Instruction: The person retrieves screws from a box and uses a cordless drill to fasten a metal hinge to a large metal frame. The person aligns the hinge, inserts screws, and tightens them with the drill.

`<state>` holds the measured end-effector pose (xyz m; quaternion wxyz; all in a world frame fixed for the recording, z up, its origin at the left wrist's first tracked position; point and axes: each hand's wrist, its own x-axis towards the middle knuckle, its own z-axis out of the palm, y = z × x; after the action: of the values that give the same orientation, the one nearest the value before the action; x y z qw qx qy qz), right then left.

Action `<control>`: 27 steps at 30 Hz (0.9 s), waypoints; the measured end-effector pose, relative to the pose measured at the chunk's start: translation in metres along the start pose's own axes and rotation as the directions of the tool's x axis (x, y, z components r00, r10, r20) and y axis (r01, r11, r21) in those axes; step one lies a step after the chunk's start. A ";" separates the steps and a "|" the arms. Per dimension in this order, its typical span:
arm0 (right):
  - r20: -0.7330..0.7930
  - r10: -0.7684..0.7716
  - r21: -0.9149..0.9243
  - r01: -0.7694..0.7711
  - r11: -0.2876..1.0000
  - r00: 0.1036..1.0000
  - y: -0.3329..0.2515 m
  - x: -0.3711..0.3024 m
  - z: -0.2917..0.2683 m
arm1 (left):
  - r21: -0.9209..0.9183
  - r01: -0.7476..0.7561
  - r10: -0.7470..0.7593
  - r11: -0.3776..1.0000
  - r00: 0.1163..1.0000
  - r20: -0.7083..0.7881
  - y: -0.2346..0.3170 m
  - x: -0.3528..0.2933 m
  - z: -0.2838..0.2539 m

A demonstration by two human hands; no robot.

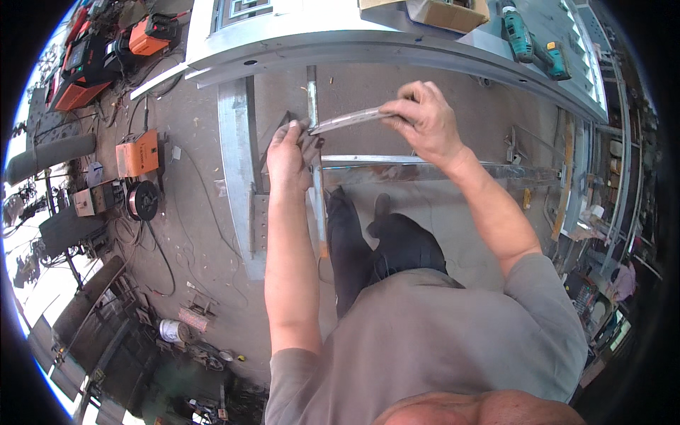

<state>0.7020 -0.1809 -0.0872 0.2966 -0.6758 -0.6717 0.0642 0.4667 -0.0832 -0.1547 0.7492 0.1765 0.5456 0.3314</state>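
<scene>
My right hand pinches one end of a narrow flat metal strip with small marks or holes along it. The strip slopes down to the left, above the floor. Its other end meets the fingers of my left hand, which are closed around it; dark smudges or shadow blur the exact grip. Directly beneath the left hand runs a thin upright-lying metal bar. A wide galvanized steel beam lies to the left of that hand. Below the right hand, a long metal rail stretches off to the right.
A white metal workbench spans the far side, bearing a cardboard box and a teal cordless drill. At left are an orange machine, a wire spool and cables across the floor. A white bucket stands lower left.
</scene>
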 end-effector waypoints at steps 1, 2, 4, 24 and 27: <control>-0.050 -0.005 0.034 0.007 0.999 0.999 0.010 -0.003 0.000 | 0.020 -0.027 0.028 0.999 0.999 -0.038 -0.008 -0.001 0.002; 0.026 0.103 0.124 -0.106 0.987 0.994 0.021 -0.004 0.001 | 0.026 -0.074 0.076 0.997 0.996 -0.056 -0.015 -0.002 0.003; 0.182 0.369 0.334 -0.410 0.848 0.911 0.045 -0.010 0.005 | 0.124 -0.152 0.158 0.981 0.987 -0.035 -0.027 0.001 0.005; 0.050 0.162 0.946 -0.098 0.308 0.986 0.146 -0.010 0.114 | 0.181 -0.314 0.188 0.932 0.846 0.499 -0.040 0.070 0.048; 0.032 -0.157 0.898 0.040 0.437 0.987 0.154 -0.007 0.113 | 0.083 -0.253 0.174 0.964 0.835 0.521 -0.034 0.072 0.045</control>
<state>0.7807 -0.1402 -0.2564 0.5736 -0.3726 -0.5903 0.4287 0.5324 -0.0534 -0.2107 0.8095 0.3731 0.3279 0.3131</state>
